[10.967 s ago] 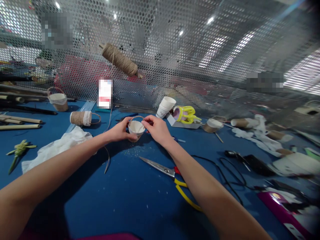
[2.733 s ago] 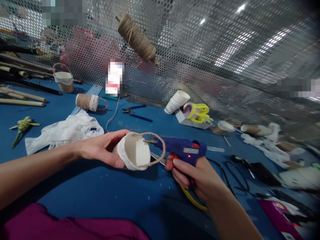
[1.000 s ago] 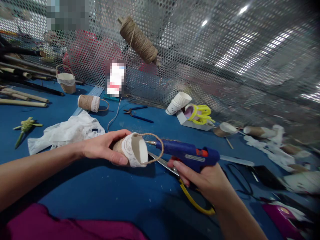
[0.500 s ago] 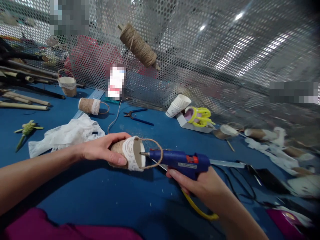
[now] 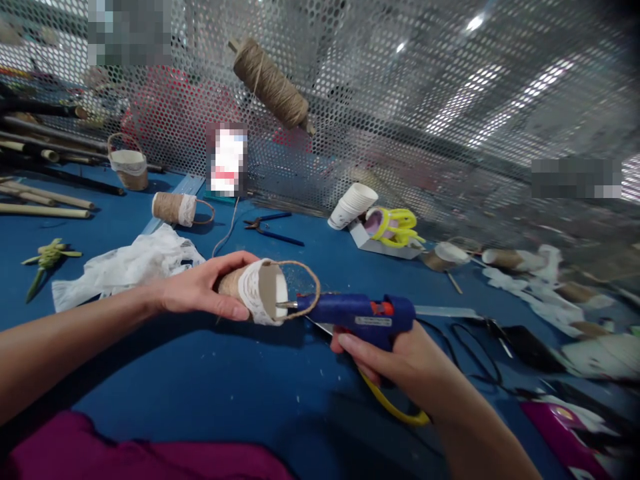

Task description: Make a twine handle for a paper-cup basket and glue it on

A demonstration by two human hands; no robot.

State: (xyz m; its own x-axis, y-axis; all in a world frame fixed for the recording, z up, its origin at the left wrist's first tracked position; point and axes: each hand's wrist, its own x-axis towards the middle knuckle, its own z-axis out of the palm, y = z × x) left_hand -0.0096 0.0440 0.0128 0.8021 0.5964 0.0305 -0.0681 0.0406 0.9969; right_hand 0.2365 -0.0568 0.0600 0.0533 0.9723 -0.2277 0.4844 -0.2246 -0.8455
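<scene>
My left hand is wrapped round a twine-covered paper cup with a white lace rim and a twine loop handle. The cup lies tilted on its side in the air, its mouth facing right. In my right hand is a blue glue gun, a clear glue stick jutting from its back. The gun's metal nozzle reaches through the loop handle to the cup's mouth; whether it touches the inner wall I cannot tell. Partly hidden under the gun and hand are scissors with yellow handles.
White lace lies beyond my left forearm. Behind it are a finished-looking cup basket on its side and an upright one. Pliers, stacked paper cups and a twine spool are farther back. Black cords run at right.
Earlier both hands held the cup farther away. Since then my right hand has taken up the glue gun. Lately the nozzle has drawn back from the mouth, then come to it again.
</scene>
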